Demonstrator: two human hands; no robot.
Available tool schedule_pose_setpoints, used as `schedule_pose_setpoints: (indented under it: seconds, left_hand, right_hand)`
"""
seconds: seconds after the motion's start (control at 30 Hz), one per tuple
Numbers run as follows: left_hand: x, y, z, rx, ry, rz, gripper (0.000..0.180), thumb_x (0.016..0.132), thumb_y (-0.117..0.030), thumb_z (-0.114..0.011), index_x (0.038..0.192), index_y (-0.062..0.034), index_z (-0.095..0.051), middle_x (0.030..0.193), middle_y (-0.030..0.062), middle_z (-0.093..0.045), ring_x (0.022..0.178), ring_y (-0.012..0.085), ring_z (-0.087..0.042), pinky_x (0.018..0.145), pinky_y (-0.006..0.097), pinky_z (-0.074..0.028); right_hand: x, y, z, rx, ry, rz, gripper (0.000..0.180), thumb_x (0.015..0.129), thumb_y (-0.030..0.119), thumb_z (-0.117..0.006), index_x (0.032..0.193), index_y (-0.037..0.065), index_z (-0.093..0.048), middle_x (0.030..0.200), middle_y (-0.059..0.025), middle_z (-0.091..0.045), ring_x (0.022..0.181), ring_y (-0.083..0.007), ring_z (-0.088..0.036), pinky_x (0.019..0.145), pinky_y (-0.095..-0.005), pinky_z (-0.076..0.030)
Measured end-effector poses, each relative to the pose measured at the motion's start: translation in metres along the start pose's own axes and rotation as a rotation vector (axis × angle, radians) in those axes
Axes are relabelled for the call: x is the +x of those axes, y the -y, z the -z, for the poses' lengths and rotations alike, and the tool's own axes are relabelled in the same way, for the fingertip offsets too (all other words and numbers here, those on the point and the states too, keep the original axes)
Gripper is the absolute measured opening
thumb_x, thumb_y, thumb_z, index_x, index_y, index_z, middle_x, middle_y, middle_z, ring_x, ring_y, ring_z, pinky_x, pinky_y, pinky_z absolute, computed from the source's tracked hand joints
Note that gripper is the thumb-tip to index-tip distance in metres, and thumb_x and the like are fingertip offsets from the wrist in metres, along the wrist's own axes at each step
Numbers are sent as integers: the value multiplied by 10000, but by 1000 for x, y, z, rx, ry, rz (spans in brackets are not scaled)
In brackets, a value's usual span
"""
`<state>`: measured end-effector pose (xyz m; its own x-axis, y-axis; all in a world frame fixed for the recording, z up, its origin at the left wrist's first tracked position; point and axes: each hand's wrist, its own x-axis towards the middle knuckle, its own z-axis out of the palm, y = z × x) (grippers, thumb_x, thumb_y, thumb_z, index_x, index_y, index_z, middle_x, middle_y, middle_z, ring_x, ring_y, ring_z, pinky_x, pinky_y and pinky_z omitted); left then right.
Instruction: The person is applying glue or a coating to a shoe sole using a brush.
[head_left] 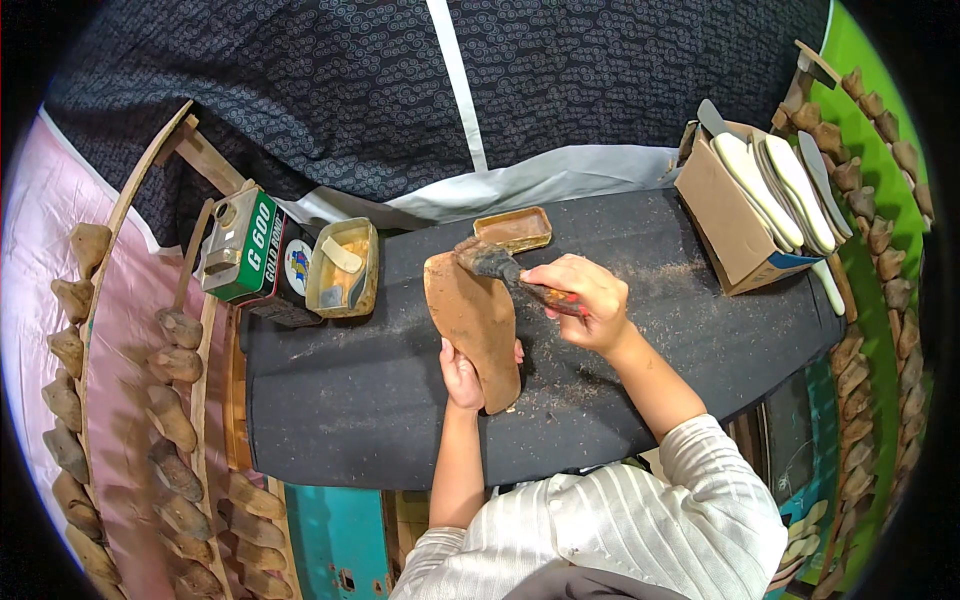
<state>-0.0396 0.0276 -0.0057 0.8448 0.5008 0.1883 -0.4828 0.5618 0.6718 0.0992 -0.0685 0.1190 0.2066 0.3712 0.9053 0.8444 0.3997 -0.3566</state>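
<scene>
A brown shoe last [470, 320] is held above the black-covered table, its sole side up and its broad end pointing away from me. My left hand [460, 377] wraps around the last near its narrower end, thumb on the left side and fingertips showing on the right. My right hand [590, 300] grips the reddish, stained handle of a brush [492, 262]. The brush's dark, matted bristles touch the upper right edge of the last's broad end. Just beyond the brush sits a shallow rectangular tin [513, 228] with brown material inside.
At left stand a green and black metal can [245, 255] and an open tin [368, 290] with a pale piece and a blade-like piece. A cardboard box [720, 225] of insoles stands far right. Racks of shoe lasts [175, 365] flank both sides. Shavings litter the table [350, 410].
</scene>
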Motion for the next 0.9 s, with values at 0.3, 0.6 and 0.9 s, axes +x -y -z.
schedule_pose_setpoints:
  seconds: [0.3, 0.6, 0.9]
  left_hand:
    - [3, -3, -2, -32, -58, -11, 702, 882, -593, -186, 1247, -24, -377, 967, 167, -568, 773, 273, -578, 681, 377, -476]
    - [1, -2, -11, -69, -201, -5, 682, 881, -595, -187, 1266, -61, -364, 1008, 158, -553, 780, 288, -563, 679, 380, -469]
    - [2, 2, -2, -74, -31, -15, 696, 875, -603, -188, 1261, -52, -365, 1010, 156, -552, 784, 272, -566, 688, 376, -471]
  right_hand:
    - [-21, -1, 9, 49, 174, -27, 342, 536, -73, -570, 867, 5, -608, 731, -94, -611, 586, -243, -572, 564, -318, -474]
    - [-33, 6, 1, 50, 148, 23, 371, 532, -60, -609, 898, -1, -613, 742, -113, -619, 617, -251, -595, 568, -321, -479]
    - [-32, 9, -2, 38, 71, -33, 363, 523, -67, -555, 875, 2, -611, 717, -105, -607, 577, -246, -573, 549, -318, -467]
